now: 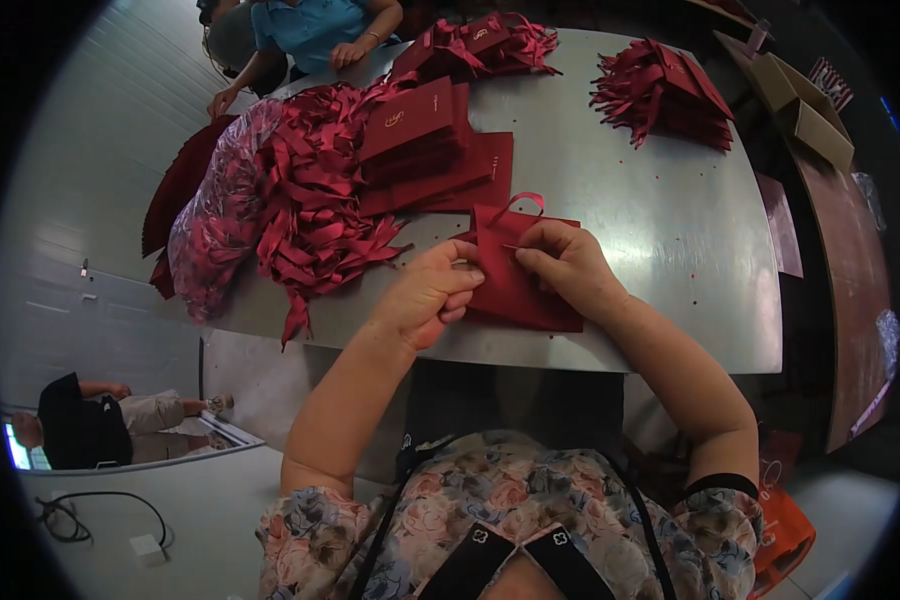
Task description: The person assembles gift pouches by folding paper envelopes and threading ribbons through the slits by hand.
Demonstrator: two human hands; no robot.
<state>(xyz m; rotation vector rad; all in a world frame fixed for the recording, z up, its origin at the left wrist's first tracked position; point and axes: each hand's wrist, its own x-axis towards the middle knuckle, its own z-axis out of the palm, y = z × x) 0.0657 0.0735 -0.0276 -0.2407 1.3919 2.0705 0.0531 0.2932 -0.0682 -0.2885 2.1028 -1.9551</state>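
- Head view: red bag [525, 300] lies on the desk [690, 290] between both hands, touching each; its long axis runs roughly away from the wearer, slightly skewed.
- Left hand [438, 290] grips the bag's left edge between thumb and fingers.
- Right hand [560, 258] crosses the bag's right side, thumb and forefinger pinched together, seemingly on a pale sliver [510, 246] over the upper face.
- Key relation: ribbon loop [526, 203] arches at the far edge, just beyond the right fingertips; right hand nearer.
- Hidden: the bag's upper right, under the right hand; left fingertips partly masked.
- Hard to make out: what the sliver is, and whether it joins the ribbon.
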